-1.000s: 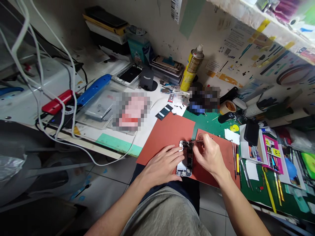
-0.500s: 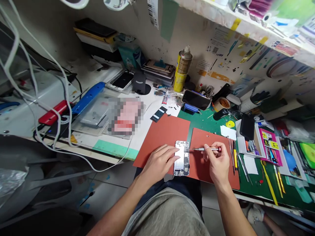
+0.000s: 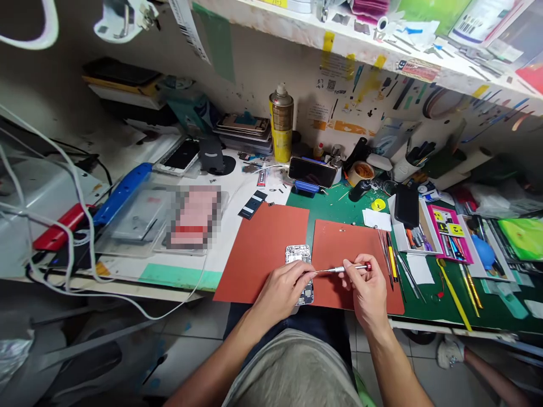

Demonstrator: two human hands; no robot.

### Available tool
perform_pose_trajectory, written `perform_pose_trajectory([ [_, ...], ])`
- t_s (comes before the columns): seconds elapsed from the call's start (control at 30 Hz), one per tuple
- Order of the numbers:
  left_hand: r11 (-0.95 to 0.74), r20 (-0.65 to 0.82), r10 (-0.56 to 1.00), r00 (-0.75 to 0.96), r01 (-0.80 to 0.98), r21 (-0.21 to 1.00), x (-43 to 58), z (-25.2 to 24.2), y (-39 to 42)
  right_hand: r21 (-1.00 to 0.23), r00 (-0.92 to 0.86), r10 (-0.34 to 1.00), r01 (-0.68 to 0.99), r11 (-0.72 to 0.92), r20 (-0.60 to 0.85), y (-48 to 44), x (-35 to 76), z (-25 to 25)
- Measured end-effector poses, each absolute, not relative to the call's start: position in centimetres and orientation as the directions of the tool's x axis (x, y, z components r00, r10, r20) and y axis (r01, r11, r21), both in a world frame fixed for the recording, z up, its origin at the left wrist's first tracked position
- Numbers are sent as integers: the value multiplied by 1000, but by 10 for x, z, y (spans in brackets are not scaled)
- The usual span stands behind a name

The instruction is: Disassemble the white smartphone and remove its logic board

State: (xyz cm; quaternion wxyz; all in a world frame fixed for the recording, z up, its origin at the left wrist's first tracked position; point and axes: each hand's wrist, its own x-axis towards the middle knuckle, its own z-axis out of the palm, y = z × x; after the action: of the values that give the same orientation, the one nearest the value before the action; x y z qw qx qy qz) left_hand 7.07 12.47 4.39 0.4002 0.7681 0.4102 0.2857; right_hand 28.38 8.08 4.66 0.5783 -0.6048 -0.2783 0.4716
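An opened smartphone [image 3: 306, 293] with its inner parts bare lies at the front edge of a reddish-brown mat. My left hand [image 3: 282, 288] covers the phone's middle, thumb and fingertips pinched together at its right side. A slim silver screwdriver [image 3: 337, 269] with a red end cap lies level in my right hand [image 3: 368, 291], gripped between thumb and fingers. Its thin tip points left and meets my left fingertips. Whatever is in that pinch is too small to make out.
Reddish-brown mats [image 3: 263, 243] lie on a green work surface. To the right are tweezers [image 3: 413, 277], a yellow tool [image 3: 453, 297] and trays of tools [image 3: 418, 249]. A yellow spray can [image 3: 281, 124] and a propped phone [image 3: 311, 172] stand behind. White cables [image 3: 63, 226] hang at left.
My left hand has moved from the phone's left edge across its middle, fingers now pinched. The screwdriver tip has come up to them. The whole view has shifted.
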Motion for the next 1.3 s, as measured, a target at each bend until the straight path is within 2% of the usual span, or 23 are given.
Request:
perform_pose_trajectory([
  [0.17, -323, 102, 867, 487, 396, 860, 61, 46, 126, -971, 467, 857, -190, -146, -220, 77, 295, 41],
  [0.3, -312, 109, 909, 402, 484, 818, 46, 49, 127, -997, 632, 771, -52, -64, -83, 74, 313, 32],
  [0.4, -331, 146, 921, 362, 524, 785, 37, 53, 130, -1000, 692, 722, 15, -21, -5, 73, 324, 23],
  [0.67, -357, 223, 930, 291, 584, 729, 36, 70, 156, -999, 706, 707, 33, 15, 34, 74, 331, 9],
  [0.77, -400, 229, 909, 348, 578, 711, 53, 77, 170, -999, 683, 729, 27, 19, 32, 74, 331, 6],
  [0.9, -493, 196, 837, 510, 551, 673, 97, 78, 188, -1000, 680, 733, 1, 16, 12, 74, 333, 3],
  [1.03, -598, 110, 746, 657, 587, 545, 152, 69, 208, -1000, 685, 729, -17, 10, -4, 73, 334, 3],
  [1.17, -662, 11, 701, 713, 645, 380, 193, 61, 223, -1000, 678, 735, -13, 11, 0, 72, 333, 5],
  [1.3, -681, -31, 684, 729, 653, 332, 212, 54, 226, -1000, 673, 740, -2, -2, -3, 73, 333, 5],
])
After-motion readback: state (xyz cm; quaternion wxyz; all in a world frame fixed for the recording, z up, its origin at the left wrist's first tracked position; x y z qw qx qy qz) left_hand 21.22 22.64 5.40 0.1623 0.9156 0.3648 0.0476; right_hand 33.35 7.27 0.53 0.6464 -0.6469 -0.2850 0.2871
